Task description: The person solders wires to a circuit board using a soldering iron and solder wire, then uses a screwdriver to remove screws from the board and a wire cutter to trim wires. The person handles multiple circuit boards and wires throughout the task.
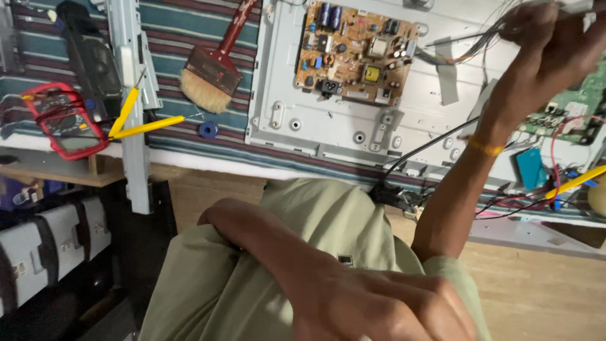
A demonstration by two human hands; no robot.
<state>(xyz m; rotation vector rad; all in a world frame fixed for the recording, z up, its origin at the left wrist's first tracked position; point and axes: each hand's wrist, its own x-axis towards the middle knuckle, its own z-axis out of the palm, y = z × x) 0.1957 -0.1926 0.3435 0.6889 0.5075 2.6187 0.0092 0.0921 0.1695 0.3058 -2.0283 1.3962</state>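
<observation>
The right hand (pixel 549 44) is raised at the top right, its fingers (pixel 527 25) curled shut around a bundle of thin wires (pixel 480 35) that fans out leftward from the grip. Just left of those fingers lies the brown circuit board (pixel 355 50), mounted on a grey metal back panel (pixel 315 120); a green circuit board (pixel 590 95) sits below and right of them. A yellow band (pixel 485 147) circles the wrist beneath. The left hand (pixel 379 303) rests low in the foreground on the person's green-clad lap, fingers (pixel 435 297) folded together, holding nothing I can make out. Far left of both hands lie a red multimeter (pixel 60 120), yellow probes (pixel 136 123) and a red-handled brush (pixel 211 69) on the striped table (pixel 189 25).
</observation>
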